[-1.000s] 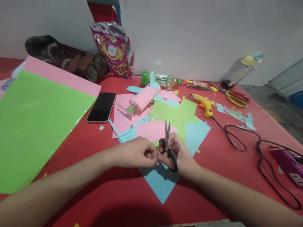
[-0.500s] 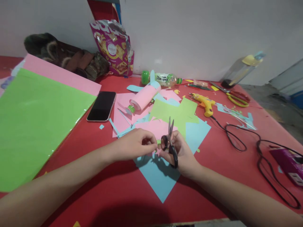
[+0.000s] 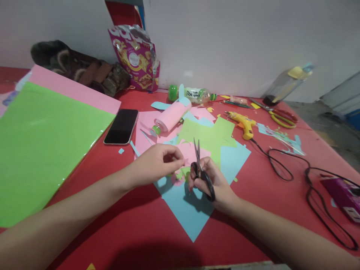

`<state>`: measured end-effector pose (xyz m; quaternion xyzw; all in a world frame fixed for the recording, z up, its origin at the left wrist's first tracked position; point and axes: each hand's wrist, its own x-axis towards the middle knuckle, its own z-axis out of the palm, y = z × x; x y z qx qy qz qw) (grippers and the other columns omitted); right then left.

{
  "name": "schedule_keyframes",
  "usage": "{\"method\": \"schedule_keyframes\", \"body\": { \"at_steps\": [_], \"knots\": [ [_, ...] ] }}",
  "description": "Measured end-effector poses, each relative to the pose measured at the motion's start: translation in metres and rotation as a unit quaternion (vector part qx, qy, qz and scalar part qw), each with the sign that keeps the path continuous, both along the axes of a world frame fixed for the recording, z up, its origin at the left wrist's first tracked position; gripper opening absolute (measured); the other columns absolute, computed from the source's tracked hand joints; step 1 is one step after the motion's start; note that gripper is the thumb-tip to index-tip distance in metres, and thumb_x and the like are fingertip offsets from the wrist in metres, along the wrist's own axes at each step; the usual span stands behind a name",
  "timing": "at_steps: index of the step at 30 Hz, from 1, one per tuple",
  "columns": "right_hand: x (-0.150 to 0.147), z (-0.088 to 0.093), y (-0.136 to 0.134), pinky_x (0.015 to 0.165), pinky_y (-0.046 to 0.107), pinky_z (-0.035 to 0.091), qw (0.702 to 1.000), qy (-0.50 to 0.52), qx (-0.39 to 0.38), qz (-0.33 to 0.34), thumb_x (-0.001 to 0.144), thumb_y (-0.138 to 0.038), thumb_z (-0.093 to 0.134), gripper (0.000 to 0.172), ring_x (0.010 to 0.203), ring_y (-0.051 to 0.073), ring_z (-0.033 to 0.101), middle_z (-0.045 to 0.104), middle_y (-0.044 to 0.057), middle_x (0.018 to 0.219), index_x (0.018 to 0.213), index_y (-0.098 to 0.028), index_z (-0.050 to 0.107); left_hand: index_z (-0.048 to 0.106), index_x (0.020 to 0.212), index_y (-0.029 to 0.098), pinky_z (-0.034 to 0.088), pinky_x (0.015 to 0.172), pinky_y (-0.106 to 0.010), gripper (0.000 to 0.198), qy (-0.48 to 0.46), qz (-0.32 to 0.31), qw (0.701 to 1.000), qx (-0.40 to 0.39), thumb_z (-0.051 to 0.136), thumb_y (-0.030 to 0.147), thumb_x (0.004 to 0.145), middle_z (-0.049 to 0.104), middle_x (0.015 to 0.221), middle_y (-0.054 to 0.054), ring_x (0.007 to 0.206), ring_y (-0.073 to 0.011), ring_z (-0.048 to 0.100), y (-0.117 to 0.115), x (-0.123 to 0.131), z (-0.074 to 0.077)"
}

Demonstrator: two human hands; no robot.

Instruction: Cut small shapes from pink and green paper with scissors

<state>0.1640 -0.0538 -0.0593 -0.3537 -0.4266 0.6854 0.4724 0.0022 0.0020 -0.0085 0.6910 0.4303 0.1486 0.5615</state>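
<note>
My right hand grips black-handled scissors, their narrow blades pointing up and slightly parted. Opposite it, my left hand is closed in a pinch on a small pink paper piece, mostly covered by the fingertips. Beneath the hands lie pink and green paper scraps on a blue paper sheet. Just beyond are light green sheets and a pink paper-wrapped bottle with blue paper fins, lying on its side.
On the red table a phone lies beside large green sheets. A yellow glue gun trails a black cord on the right. Behind are a snack bag, a clear bottle and larger scissors.
My hands have moved slightly apart. The left one has risen with the small pink piece, which was between both hands before. The scissors have shifted a little and tilted left.
</note>
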Motion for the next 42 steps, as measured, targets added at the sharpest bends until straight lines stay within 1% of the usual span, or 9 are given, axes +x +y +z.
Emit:
{"method": "schedule_keyframes", "body": {
  "at_steps": [3, 5, 7, 10, 14, 16, 23, 29, 42],
  "knots": [
    [0.0014, -0.0008, -0.0007, 0.053, 0.024, 0.036, 0.999, -0.006, -0.008, 0.038, 0.065, -0.039, 0.065, 0.038, 0.055, 0.008, 0.047, 0.043, -0.005, 0.067, 0.075, -0.022, 0.032, 0.052, 0.067, 0.015, 0.04, 0.054, -0.019, 0.017, 0.004, 0.038, 0.999, 0.034, 0.049, 0.031, 0.072, 0.053, 0.059, 0.003, 0.057, -0.0097, 0.053, 0.003, -0.0048, 0.0057],
    [0.0017, -0.0006, -0.0008, 0.052, 0.024, 0.036, 0.998, -0.006, -0.011, 0.059, 0.066, -0.042, 0.063, 0.038, 0.055, 0.008, 0.046, 0.042, -0.005, 0.068, 0.075, -0.022, 0.032, 0.052, 0.066, 0.014, 0.039, 0.051, -0.018, 0.016, 0.008, 0.047, 0.997, 0.06, 0.049, 0.029, 0.072, 0.051, 0.058, 0.003, 0.055, -0.0084, 0.049, 0.0038, -0.0073, 0.009],
    [0.0019, 0.0002, -0.001, 0.05, 0.023, 0.035, 0.997, -0.013, -0.012, 0.077, 0.066, -0.043, 0.063, 0.038, 0.054, 0.007, 0.045, 0.041, -0.005, 0.067, 0.074, -0.022, 0.032, 0.052, 0.065, 0.014, 0.038, 0.05, -0.017, 0.016, 0.008, 0.048, 0.996, 0.077, 0.049, 0.028, 0.073, 0.05, 0.057, 0.003, 0.054, -0.0078, 0.047, 0.004, -0.0091, 0.011],
    [0.0024, 0.0017, -0.0016, 0.046, 0.021, 0.033, 0.995, -0.035, -0.012, 0.097, 0.065, -0.045, 0.062, 0.039, 0.051, 0.006, 0.042, 0.039, -0.006, 0.065, 0.073, -0.021, 0.032, 0.052, 0.066, 0.014, 0.039, 0.053, -0.018, 0.016, 0.013, 0.045, 0.994, 0.099, 0.048, 0.028, 0.073, 0.052, 0.059, 0.002, 0.056, -0.0085, 0.048, 0.0042, -0.0103, 0.0109],
    [0.003, 0.0024, -0.0025, 0.042, 0.019, 0.03, 0.993, -0.045, -0.017, 0.109, 0.065, -0.046, 0.062, 0.04, 0.047, 0.005, 0.039, 0.038, -0.006, 0.065, 0.073, -0.021, 0.032, 0.054, 0.067, 0.015, 0.04, 0.058, -0.02, 0.017, 0.045, 0.039, 0.984, 0.168, 0.046, 0.028, 0.074, 0.056, 0.063, 0.001, 0.061, -0.0102, 0.051, 0.0043, -0.0106, 0.009],
    [0.0029, 0.0026, -0.0025, 0.042, 0.019, 0.029, 0.993, -0.043, -0.019, 0.108, 0.064, -0.046, 0.062, 0.04, 0.046, 0.004, 0.038, 0.039, -0.006, 0.065, 0.073, -0.021, 0.032, 0.054, 0.066, 0.015, 0.04, 0.059, -0.02, 0.017, 0.055, 0.035, 0.98, 0.187, 0.046, 0.029, 0.073, 0.056, 0.064, 0.001, 0.061, -0.0105, 0.051, 0.004, -0.0107, 0.0088],
    [0.0024, 0.0025, -0.002, 0.041, 0.018, 0.029, 0.993, -0.051, -0.018, 0.103, 0.064, -0.047, 0.062, 0.041, 0.045, 0.004, 0.039, 0.039, -0.006, 0.065, 0.072, -0.021, 0.032, 0.053, 0.064, 0.015, 0.039, 0.06, -0.02, 0.018, 0.064, 0.024, 0.979, 0.193, 0.045, 0.028, 0.073, 0.055, 0.063, 0.001, 0.061, -0.0103, 0.051, 0.0038, -0.0112, 0.0093],
    [0.0033, 0.0004, -0.0024, 0.04, 0.018, 0.029, 0.993, -0.049, -0.018, 0.102, 0.065, -0.045, 0.062, 0.04, 0.045, 0.004, 0.038, 0.04, -0.006, 0.064, 0.073, -0.021, 0.032, 0.053, 0.064, 0.015, 0.04, 0.06, -0.02, 0.014, 0.071, 0.003, 0.981, 0.18, 0.044, 0.024, 0.071, 0.057, 0.063, 0.001, 0.062, -0.011, 0.051, 0.0044, -0.0109, 0.0086],
    [0.0037, -0.0001, -0.0025, 0.04, 0.017, 0.028, 0.993, -0.046, -0.021, 0.107, 0.065, -0.044, 0.062, 0.039, 0.046, 0.004, 0.037, 0.039, -0.006, 0.064, 0.073, -0.021, 0.032, 0.053, 0.063, 0.016, 0.038, 0.057, -0.018, 0.014, 0.071, 0.001, 0.984, 0.166, 0.045, 0.023, 0.071, 0.056, 0.061, 0.002, 0.059, -0.0097, 0.05, 0.0036, -0.0105, 0.0084]
  ]
}}
